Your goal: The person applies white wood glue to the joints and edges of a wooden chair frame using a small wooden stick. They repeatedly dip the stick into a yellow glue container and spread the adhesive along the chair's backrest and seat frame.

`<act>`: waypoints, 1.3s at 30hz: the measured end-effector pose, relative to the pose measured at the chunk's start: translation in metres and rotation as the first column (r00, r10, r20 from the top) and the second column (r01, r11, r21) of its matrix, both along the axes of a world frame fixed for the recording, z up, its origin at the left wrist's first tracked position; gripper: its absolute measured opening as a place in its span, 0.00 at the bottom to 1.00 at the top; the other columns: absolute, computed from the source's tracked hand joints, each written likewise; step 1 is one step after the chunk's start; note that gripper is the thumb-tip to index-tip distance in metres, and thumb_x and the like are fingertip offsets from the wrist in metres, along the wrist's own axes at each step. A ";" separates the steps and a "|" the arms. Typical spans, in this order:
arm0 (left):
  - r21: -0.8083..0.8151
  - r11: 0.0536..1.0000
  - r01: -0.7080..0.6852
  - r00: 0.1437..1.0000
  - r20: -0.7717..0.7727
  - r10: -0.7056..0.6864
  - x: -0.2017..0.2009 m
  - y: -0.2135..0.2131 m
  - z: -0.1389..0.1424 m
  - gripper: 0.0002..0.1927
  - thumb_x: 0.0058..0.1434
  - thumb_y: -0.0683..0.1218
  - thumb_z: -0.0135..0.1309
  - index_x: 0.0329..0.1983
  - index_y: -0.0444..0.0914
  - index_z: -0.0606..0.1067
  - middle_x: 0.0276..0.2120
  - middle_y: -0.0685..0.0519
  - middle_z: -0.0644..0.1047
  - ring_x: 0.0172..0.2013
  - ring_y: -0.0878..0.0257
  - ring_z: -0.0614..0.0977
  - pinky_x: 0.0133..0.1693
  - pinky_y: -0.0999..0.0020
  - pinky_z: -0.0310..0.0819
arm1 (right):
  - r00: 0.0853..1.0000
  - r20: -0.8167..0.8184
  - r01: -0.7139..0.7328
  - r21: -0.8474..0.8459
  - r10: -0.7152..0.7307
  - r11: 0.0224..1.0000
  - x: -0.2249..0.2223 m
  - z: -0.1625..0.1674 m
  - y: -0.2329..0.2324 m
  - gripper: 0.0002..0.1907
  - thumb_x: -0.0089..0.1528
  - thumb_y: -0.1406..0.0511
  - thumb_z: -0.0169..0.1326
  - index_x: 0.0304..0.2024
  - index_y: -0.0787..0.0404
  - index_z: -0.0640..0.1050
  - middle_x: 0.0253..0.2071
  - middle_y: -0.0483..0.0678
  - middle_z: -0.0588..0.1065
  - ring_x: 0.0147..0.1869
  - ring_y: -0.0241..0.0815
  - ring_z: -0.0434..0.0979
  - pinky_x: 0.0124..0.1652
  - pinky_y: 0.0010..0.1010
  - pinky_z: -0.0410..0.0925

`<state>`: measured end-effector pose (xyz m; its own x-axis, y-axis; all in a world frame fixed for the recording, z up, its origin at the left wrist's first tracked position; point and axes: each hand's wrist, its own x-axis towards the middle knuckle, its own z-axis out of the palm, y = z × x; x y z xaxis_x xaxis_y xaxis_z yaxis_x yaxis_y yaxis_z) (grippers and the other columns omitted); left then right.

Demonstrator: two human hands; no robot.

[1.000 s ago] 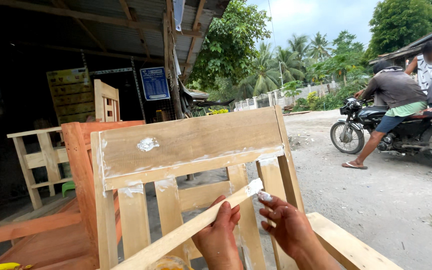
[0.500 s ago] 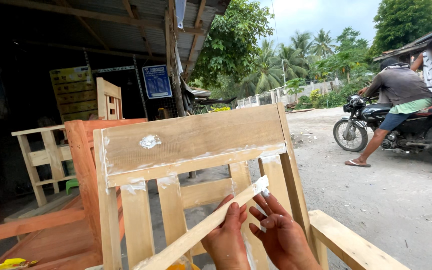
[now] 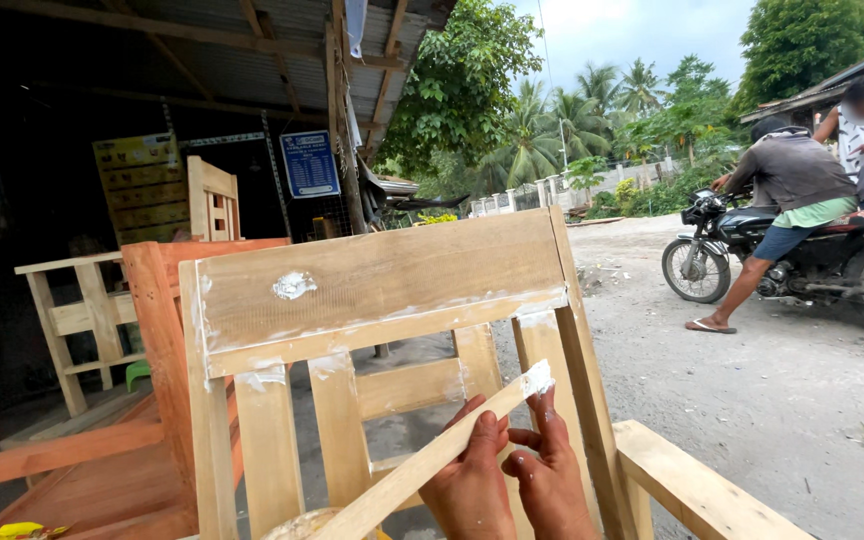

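A pale stick (image 3: 432,455) tipped with white putty slants from 7 to 1 o'clock at the bottom centre. The left hand (image 3: 472,485) is wrapped around it; the right hand (image 3: 552,480) touches the putty end with one raised fingertip. Behind it stands one unpainted chair back (image 3: 382,280), smeared white at the joints, with three slats visible. One reddish chair (image 3: 152,330) sits at 9 o'clock, one motorbike (image 3: 802,260) with two riders at 3 o'clock.
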<state>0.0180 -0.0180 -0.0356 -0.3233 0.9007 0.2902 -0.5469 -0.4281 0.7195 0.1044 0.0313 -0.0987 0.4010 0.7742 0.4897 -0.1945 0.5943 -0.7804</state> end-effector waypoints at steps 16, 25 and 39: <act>0.022 1.000 -0.006 0.999 -0.041 0.007 -0.003 0.002 0.001 0.13 0.56 0.37 0.62 0.44 0.28 0.83 0.37 0.43 0.86 0.35 0.57 0.88 0.39 0.64 0.86 | 0.897 0.400 0.282 -0.192 -0.187 0.940 0.008 0.024 -0.033 0.53 0.51 0.79 0.55 0.75 0.38 0.61 0.59 0.44 0.67 0.41 0.37 0.75 0.37 0.28 0.74; 0.084 0.994 -0.076 0.985 -0.151 0.088 0.000 0.000 -0.005 0.10 0.55 0.39 0.64 0.40 0.31 0.84 0.32 0.49 0.86 0.33 0.65 0.85 0.38 0.71 0.83 | 0.997 -0.022 -0.079 -0.131 0.077 0.988 0.024 0.004 -0.011 0.49 0.49 0.84 0.47 0.71 0.45 0.68 0.53 0.50 0.67 0.31 0.37 0.67 0.33 0.32 0.68; 0.212 0.957 -0.196 0.901 -0.347 0.262 -0.002 -0.014 0.003 0.08 0.54 0.39 0.65 0.38 0.36 0.86 0.28 0.53 0.86 0.30 0.69 0.84 0.34 0.75 0.79 | 0.932 -0.260 -0.310 -0.207 0.253 0.928 0.029 0.026 -0.027 0.43 0.55 0.80 0.44 0.73 0.51 0.69 0.52 0.58 0.69 0.35 0.37 0.67 0.41 0.31 0.67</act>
<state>0.0159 -0.0319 -0.0325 -0.3558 0.7418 0.5685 -0.1298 -0.6416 0.7560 0.1329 0.0042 -0.0731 0.2261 0.9539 0.1972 -0.5130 0.2887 -0.8084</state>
